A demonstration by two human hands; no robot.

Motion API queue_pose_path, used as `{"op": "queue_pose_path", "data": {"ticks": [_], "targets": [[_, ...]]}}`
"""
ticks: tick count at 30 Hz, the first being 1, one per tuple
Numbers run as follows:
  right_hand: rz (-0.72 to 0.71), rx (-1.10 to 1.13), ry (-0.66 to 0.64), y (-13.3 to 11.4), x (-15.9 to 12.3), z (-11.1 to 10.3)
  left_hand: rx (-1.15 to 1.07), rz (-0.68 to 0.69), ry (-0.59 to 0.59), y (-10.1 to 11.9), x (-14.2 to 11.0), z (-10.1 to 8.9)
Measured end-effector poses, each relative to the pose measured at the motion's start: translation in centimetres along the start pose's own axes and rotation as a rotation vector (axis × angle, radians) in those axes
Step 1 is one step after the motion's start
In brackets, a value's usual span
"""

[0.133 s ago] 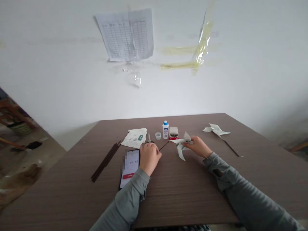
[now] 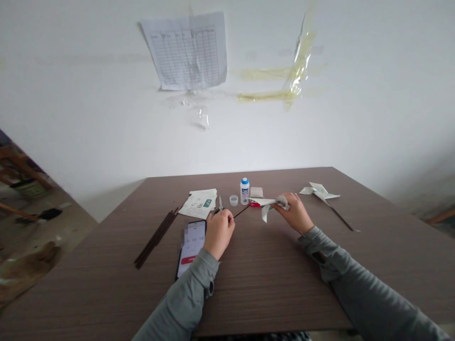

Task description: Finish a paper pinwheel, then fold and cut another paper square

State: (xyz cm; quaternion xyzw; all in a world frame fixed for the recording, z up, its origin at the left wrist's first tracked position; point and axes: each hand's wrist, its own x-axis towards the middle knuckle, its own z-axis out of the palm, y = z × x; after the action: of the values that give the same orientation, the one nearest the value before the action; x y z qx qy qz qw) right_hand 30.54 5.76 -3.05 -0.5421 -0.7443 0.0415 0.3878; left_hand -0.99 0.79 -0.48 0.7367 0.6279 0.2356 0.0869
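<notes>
My left hand [image 2: 219,232] is closed round a thin dark stick [image 2: 242,211], whose free end points up and right toward the pinwheel. In my right hand [image 2: 295,214] is a folded paper pinwheel [image 2: 266,203], pinched near its middle, with its blades sticking out to the left and downward. Whether the stick touches the pinwheel I cannot tell. Just beyond my left fingers lie scissors [image 2: 220,203], partly hidden by the hand. A phone [image 2: 192,246] with a lit screen lies beside my left wrist.
Left are a bundle of dark sticks [image 2: 156,239] and paper sheets [image 2: 197,203]. A small clear cup [image 2: 233,200], a white bottle with a blue cap [image 2: 244,192] and a red box [image 2: 256,192] stand behind my hands. A pinwheel on a stick [image 2: 322,192] lies at right.
My right hand has tilted the pinwheel, so its blades look flatter and it now covers more of the red box. My left hand has shifted slightly, and the stick's end sits a bit higher.
</notes>
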Motion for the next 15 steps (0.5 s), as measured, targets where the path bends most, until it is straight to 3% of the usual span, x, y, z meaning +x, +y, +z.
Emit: {"op": "queue_pose_path", "data": {"ticks": [4, 10, 15], "targets": [[-0.153, -0.048, 0.174, 0.6, -1.1, 0.3, -0.108, 0.018, 0.038, -0.8, 0.2, 0.1], [-0.356, -0.068, 0.045, 0.6, -3.1, 1.5, -0.119, 0.055, 0.080, -1.1, -0.3, -0.1], [-0.360, -0.044, -0.008, 0.6, -4.0, 2.5, -0.161, 0.060, 0.102, -0.8, -0.9, -0.2]]}}
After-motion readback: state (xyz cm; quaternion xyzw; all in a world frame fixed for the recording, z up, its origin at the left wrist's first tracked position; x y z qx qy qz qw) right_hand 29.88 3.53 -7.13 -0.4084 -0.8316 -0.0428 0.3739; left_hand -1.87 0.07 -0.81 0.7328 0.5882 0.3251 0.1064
